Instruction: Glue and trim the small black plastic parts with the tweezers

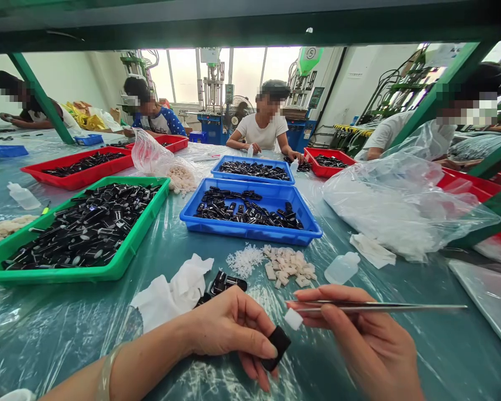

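Observation:
My left hand (234, 328) pinches a small black plastic part (278, 345) between thumb and fingers, low in the middle of the view. My right hand (359, 340) grips thin metal tweezers (384, 306), whose tips hold a small white square pad (293, 319) just above the black part. A few more black parts (223, 283) lie beside a crumpled white cloth (171, 295) behind my left hand. A pile of white pads (290, 266) and white granules (245, 260) lies in front of the near blue tray (250, 231).
A green tray (146, 223) of black parts stands at left, a second blue tray (253, 161) and red trays (79, 178) farther back. A small plastic bottle (342, 268) and a big clear bag (401, 206) lie right. Several other people sit across the plastic-covered table.

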{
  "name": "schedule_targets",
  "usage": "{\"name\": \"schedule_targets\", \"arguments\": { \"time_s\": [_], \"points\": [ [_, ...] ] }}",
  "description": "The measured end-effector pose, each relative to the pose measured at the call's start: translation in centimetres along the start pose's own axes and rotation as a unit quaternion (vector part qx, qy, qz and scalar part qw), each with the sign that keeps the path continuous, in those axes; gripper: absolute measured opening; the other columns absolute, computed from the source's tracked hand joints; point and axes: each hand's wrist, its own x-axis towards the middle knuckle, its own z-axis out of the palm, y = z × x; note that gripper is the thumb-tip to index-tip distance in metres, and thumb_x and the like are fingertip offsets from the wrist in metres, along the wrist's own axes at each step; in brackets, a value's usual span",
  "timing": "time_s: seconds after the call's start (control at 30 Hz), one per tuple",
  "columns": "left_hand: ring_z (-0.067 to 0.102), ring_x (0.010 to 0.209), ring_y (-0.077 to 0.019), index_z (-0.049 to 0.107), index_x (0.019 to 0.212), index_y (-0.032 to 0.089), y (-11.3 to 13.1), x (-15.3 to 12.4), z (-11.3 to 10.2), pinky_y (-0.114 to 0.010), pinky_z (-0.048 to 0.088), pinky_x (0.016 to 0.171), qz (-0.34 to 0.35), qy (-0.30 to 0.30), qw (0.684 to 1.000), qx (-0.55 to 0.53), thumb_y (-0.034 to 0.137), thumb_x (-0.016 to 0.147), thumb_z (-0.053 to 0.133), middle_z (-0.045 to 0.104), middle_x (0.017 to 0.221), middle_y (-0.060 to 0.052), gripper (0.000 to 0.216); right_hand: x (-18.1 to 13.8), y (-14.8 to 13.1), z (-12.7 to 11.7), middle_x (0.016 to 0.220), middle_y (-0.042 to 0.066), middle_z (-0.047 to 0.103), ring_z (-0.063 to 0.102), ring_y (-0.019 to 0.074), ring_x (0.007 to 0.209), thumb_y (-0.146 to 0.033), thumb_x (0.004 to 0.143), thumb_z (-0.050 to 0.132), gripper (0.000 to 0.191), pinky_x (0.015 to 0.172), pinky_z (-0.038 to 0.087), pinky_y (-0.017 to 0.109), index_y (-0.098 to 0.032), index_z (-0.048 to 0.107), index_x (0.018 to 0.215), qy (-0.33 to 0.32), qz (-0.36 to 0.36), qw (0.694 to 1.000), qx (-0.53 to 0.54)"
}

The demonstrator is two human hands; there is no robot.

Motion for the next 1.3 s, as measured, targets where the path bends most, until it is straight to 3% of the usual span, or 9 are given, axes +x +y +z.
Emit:
{"name": "schedule_targets", "arguments": {
  "time_s": [0.2,0.3,0.43,0.53,0.73,1.3],
  "points": [
    [0.067,0.059,-0.0164,0.066,0.076,0.011,0.1,0.0,0.2,-0.019,0.051,0.049,0.049,0.024,0.998,-0.031,0.023,0.062,0.074,0.066,0.086,-0.007,0.020,-0.1,0.5,0.0,0.081,0.003,0.070,0.069,0.0182,0.067,-0.033,0.079,0.060,0.013,0.062,0.059,0.029,-0.022,0.062,0.085,-0.040,0.018,0.999,-0.010],
    [0.066,0.058,-0.0153,0.067,0.080,0.010,0.0,0.0,0.3,-0.018,0.051,0.049,0.035,0.017,0.999,-0.025,0.024,0.063,0.073,0.065,0.075,-0.006,0.023,-0.2,0.6,0.0,0.082,0.004,0.071,0.068,0.0184,0.069,-0.033,0.079,0.060,0.013,0.064,0.057,0.028,-0.022,0.064,0.086,-0.070,0.013,0.997,-0.025],
    [0.066,0.057,-0.0142,0.068,0.082,0.008,0.1,0.0,0.5,-0.017,0.050,0.050,0.027,0.031,0.999,-0.009,0.026,0.064,0.073,0.064,0.069,-0.006,0.026,0.7,0.7,-0.7,0.083,0.004,0.070,0.065,0.0203,0.079,-0.036,0.076,0.062,0.015,0.069,0.055,0.028,-0.024,0.070,0.082,-0.062,-0.013,0.993,-0.101],
    [0.066,0.057,-0.0149,0.069,0.083,0.009,0.2,0.1,0.6,-0.017,0.050,0.049,0.020,0.051,0.998,-0.013,0.024,0.061,0.075,0.064,0.064,-0.004,0.028,1.6,1.0,-1.4,0.089,0.005,0.068,0.063,0.0199,0.080,-0.038,0.078,0.060,0.016,0.063,0.054,0.026,-0.025,0.071,0.079,-0.068,-0.010,0.996,-0.060],
    [0.065,0.055,-0.0135,0.068,0.085,0.010,-0.3,0.4,0.4,-0.018,0.051,0.054,0.024,0.053,0.998,-0.013,0.017,0.059,0.075,0.066,0.057,-0.003,0.028,1.8,1.4,-1.4,0.075,0.004,0.068,0.064,0.0165,0.064,-0.038,0.072,0.068,0.016,0.060,0.055,0.027,-0.023,0.072,0.076,-0.049,0.073,0.996,0.030],
    [0.064,0.054,-0.0135,0.066,0.089,0.011,-1.1,0.6,0.3,-0.023,0.051,0.058,0.016,0.056,0.998,0.025,0.017,0.058,0.074,0.064,0.053,-0.001,0.032,0.8,1.1,-0.1,0.059,0.001,0.066,0.058,0.0128,0.053,-0.037,0.067,0.071,0.021,0.053,0.047,0.023,-0.018,0.065,0.076,-0.064,0.163,0.984,0.036]
  ]
}}
